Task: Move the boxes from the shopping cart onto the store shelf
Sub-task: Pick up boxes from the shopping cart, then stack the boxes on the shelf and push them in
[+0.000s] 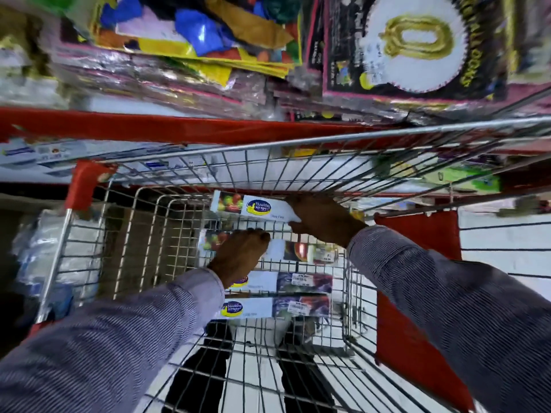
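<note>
Several long white boxes with a blue-and-yellow logo lie in the wire shopping cart. My right hand grips the right end of the farthest box, which is lifted near the cart's far wall. My left hand rests on the second box, fingers curled over its left part; whether it grips is unclear. Two more boxes lie closer to me, side by side. The store shelf with a red edge runs across just beyond the cart.
Packets of balloons and party goods crowd the shelf above the red edge. A lower shelf holds flat white packs. Red plastic corners and a red panel sit on the cart. White floor tiles show through the mesh.
</note>
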A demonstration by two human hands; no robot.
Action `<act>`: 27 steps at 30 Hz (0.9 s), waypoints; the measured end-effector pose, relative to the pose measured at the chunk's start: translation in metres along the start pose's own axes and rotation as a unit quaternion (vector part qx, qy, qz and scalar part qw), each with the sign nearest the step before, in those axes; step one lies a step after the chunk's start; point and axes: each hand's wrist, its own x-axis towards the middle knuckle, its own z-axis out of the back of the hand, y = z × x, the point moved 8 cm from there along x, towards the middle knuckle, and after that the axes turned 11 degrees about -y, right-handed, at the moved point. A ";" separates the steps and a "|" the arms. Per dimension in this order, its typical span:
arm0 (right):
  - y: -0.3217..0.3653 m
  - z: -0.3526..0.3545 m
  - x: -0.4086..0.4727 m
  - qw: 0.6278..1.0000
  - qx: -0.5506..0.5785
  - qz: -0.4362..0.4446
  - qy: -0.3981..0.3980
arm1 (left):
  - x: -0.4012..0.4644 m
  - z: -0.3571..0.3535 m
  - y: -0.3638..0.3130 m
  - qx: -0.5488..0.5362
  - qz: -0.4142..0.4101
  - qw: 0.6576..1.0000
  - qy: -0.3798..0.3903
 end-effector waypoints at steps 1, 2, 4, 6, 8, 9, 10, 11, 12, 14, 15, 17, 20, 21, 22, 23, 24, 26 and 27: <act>0.004 0.010 -0.002 1.000 0.013 -0.010 0.004 | -0.006 0.012 -0.006 -0.003 -0.004 1.000 0.019; 0.009 0.026 -0.003 1.000 0.016 -0.009 -0.002 | -0.012 0.032 -0.015 -0.009 -0.014 1.000 0.027; 0.024 0.059 -0.007 1.000 0.016 0.013 -0.012 | -0.028 0.072 -0.031 -0.011 -0.025 1.000 0.004; 0.043 0.101 -0.012 0.999 0.020 0.031 -0.009 | -0.045 0.121 -0.044 -0.016 -0.020 1.000 -0.013; 0.063 0.152 -0.017 0.998 0.025 0.049 -0.008 | -0.057 0.176 -0.052 -0.008 -0.008 0.999 -0.049; 0.075 0.187 -0.019 0.997 0.018 0.069 -0.021 | -0.063 0.212 -0.061 0.014 -0.013 0.997 -0.077; 0.087 0.217 -0.023 0.996 0.012 0.089 -0.030 | -0.069 0.242 -0.069 0.026 -0.014 0.996 -0.083; 0.096 0.242 -0.026 0.995 0.006 0.099 -0.029 | -0.075 0.270 -0.079 0.039 -0.014 0.995 -0.095; 0.108 0.280 -0.031 0.993 -0.008 0.110 -0.037 | -0.082 0.307 -0.091 0.058 -0.003 0.994 -0.095; 0.121 0.339 -0.034 0.993 -0.022 0.103 -0.047 | -0.089 0.367 -0.107 0.085 0.015 0.988 -0.131; 0.129 0.377 -0.038 0.992 -0.034 0.101 -0.062 | -0.095 0.402 -0.120 0.087 0.010 0.984 -0.155; 0.143 0.438 -0.045 0.991 -0.040 0.095 -0.082 | -0.106 0.459 -0.140 0.101 -0.002 0.974 -0.204; 0.160 0.518 -0.052 0.987 -0.063 0.091 -0.119 | -0.112 0.529 -0.165 0.111 0.000 0.965 -0.237; 0.165 0.540 -0.056 0.984 -0.067 0.091 -0.135 | -0.112 0.546 -0.169 0.110 -0.006 0.961 -0.252; 0.170 0.568 -0.059 0.980 -0.077 0.095 -0.157 | -0.111 0.569 -0.173 0.114 -0.005 0.957 -0.266; 0.172 0.586 -0.061 0.976 -0.088 0.095 -0.173 | -0.109 0.585 -0.176 0.117 -0.005 0.955 -0.274; 0.174 0.604 -0.062 0.972 -0.104 0.092 -0.188 | -0.107 0.601 -0.178 0.118 -0.001 0.952 -0.282; 0.172 0.633 -0.061 0.967 -0.117 0.082 -0.213 | -0.102 0.628 -0.185 0.124 -0.009 0.945 -0.302; 0.170 0.648 -0.058 0.963 -0.122 0.081 -0.225 | -0.098 0.643 -0.188 0.128 -0.013 0.940 -0.315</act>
